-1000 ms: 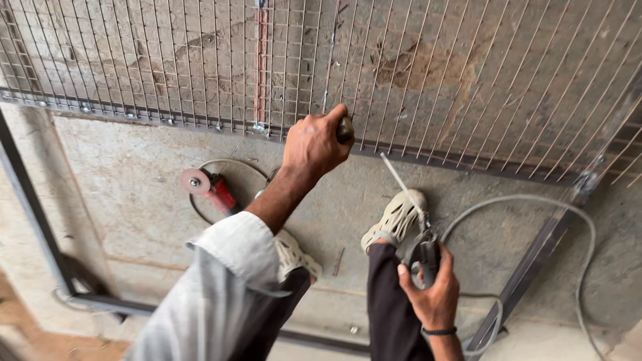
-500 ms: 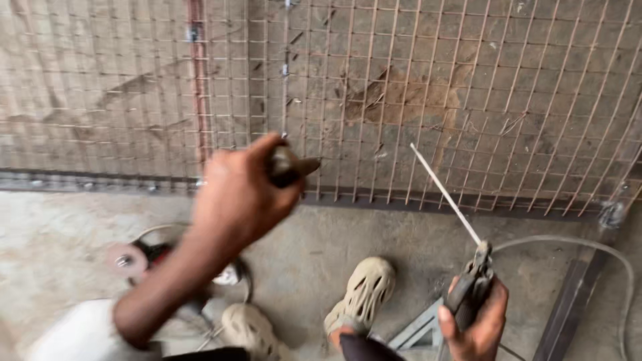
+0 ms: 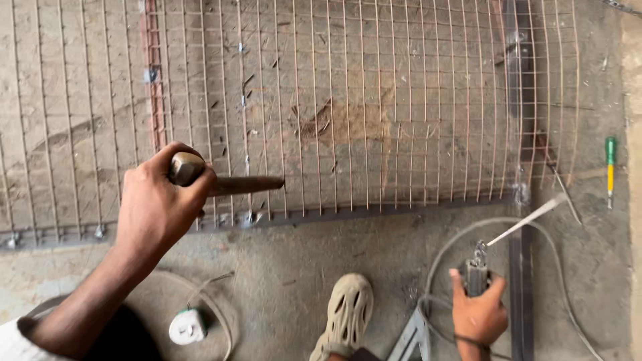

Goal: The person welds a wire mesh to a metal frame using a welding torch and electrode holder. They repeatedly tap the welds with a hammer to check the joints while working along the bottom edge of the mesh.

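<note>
A chipping hammer (image 3: 221, 182), judged heavy and rigid, is gripped by the left hand (image 3: 160, 207); the electrode holder (image 3: 476, 274) is clenched by the right hand (image 3: 478, 314) at its handle.

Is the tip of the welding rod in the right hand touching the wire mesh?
Cannot tell. In the head view the welding rod held by the right hand ends near the wire mesh corner, but neither contact nor gap shows plainly.
</note>
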